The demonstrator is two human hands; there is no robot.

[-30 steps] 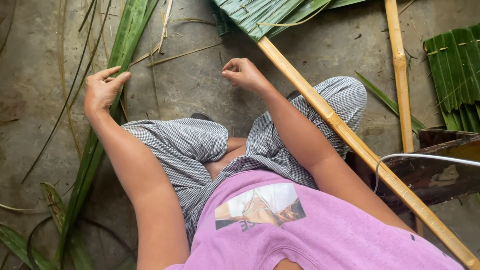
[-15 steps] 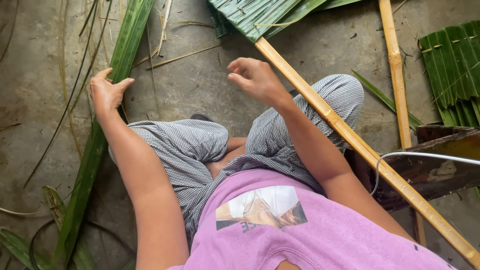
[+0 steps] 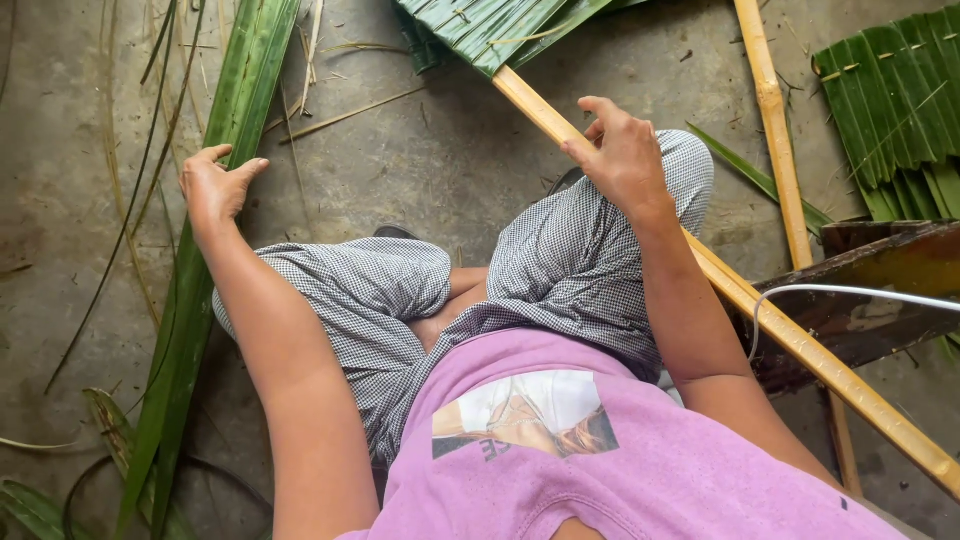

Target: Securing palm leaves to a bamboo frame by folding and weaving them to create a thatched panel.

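I sit cross-legged on a concrete floor in checked trousers and a pink shirt. My left hand (image 3: 215,185) closes its fingers around the edge of a long green palm leaf (image 3: 232,130) that lies along the floor at my left. My right hand (image 3: 622,150) rests on a long yellow bamboo stick (image 3: 760,310) that runs diagonally over my right knee; the fingers curl loosely on it. Green leaves folded over the far end of that stick form a woven panel (image 3: 490,25) at the top of the view.
A second bamboo stick (image 3: 775,120) lies at the right beside another stitched leaf panel (image 3: 895,100). A dark wooden bench (image 3: 860,290) with a white cable stands at my right. Thin leaf ribs and scraps (image 3: 120,200) litter the floor at left.
My right hand has moved right, from open floor onto the bamboo stick. My left hand stayed at the long leaf and closed on its edge.
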